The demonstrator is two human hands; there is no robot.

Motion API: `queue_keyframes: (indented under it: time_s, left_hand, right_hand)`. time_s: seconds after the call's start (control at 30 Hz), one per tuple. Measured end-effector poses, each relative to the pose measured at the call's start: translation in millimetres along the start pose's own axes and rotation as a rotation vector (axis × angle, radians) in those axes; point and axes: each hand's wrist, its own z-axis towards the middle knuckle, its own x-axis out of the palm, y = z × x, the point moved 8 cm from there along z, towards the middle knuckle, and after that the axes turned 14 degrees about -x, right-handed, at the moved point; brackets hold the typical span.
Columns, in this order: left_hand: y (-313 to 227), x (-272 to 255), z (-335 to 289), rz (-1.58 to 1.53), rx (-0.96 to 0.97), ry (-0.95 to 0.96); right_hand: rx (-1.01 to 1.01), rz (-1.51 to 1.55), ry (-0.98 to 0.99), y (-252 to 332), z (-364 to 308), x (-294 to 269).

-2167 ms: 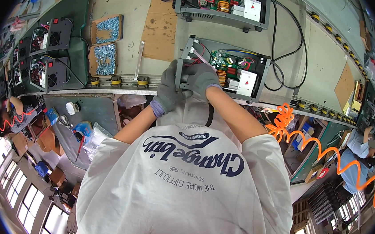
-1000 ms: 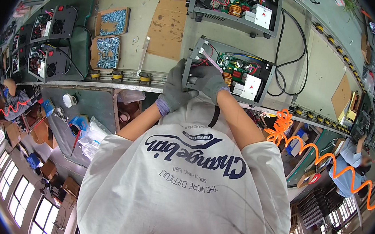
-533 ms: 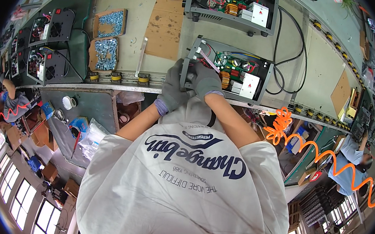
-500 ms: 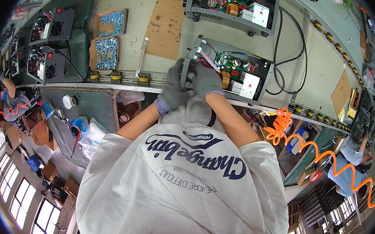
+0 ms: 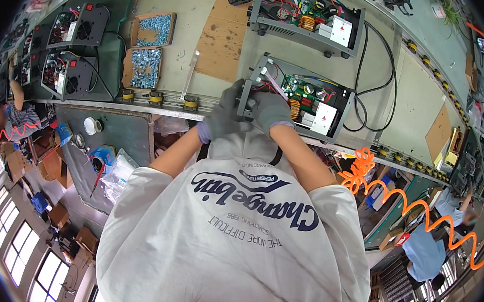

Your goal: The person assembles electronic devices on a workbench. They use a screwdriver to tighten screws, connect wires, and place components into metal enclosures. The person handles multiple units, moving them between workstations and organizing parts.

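Near the bench's front edge sits an open-topped grey metal case (image 5: 343,109) with a green circuit board (image 5: 302,89), a copper-coloured coil (image 5: 294,109), wires and a white plate (image 5: 323,119) inside. My left hand (image 5: 225,115), in a grey glove, is closed at the outer face of the case's left end panel (image 5: 246,97). My right hand (image 5: 271,111), gloved too, reaches over the front side into the left end of the case, fingers bent behind the panel. What the fingertips of both hands pinch is hidden. A pale strip (image 5: 277,85) slants over the wires beside the right hand.
A second open case (image 5: 298,32) stands behind, its black cable (image 5: 395,78) looping to the right. Two cardboard trays (image 5: 127,66) of small metal parts, a metal strip (image 5: 190,74) and cardboard (image 5: 220,40) lie left. An orange coiled hose (image 5: 404,205) hangs right. Other people work at both sides.
The view has shifted slightly, so the bench appears lower and further right. Both hands stay at the left end panel, the right one still inside the case.
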Motion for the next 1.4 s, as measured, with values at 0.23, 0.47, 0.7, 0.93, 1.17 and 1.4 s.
queue_keyframes:
  time_s: [0.23, 0.47, 0.7, 0.93, 1.17, 1.4]
  left_hand:
    - [116.0, -112.0, 32.7, 0.370, -0.628, -0.714]
    - [156.9, -131.1, 65.8, 0.653, -0.944, -0.485]
    - [218.1, -182.8, 48.2, 0.142, -0.480, -1.005]
    - [293.9, -278.1, 33.5, 0.212, -0.968, -0.954]
    - [312.4, -293.6, 59.3, 0.371, -0.990, -0.775]
    - [315.0, -293.0, 55.5, 0.263, -0.926, -0.697]
  right_hand:
    - [-0.326, -0.163, -0.358, 18.5, -29.1, -13.1]
    - [-0.410, -0.070, -0.402, 7.7, -20.0, -15.2]
    - [-0.358, -0.081, -0.428, 12.4, -21.1, -18.9]
    - [-0.451, -0.085, -0.461, 19.3, -25.0, -22.4]
    - [-0.324, -0.111, -0.381, 12.0, -21.4, -17.7]
    - [-0.272, -0.121, -0.344, 17.4, -24.1, -22.3]
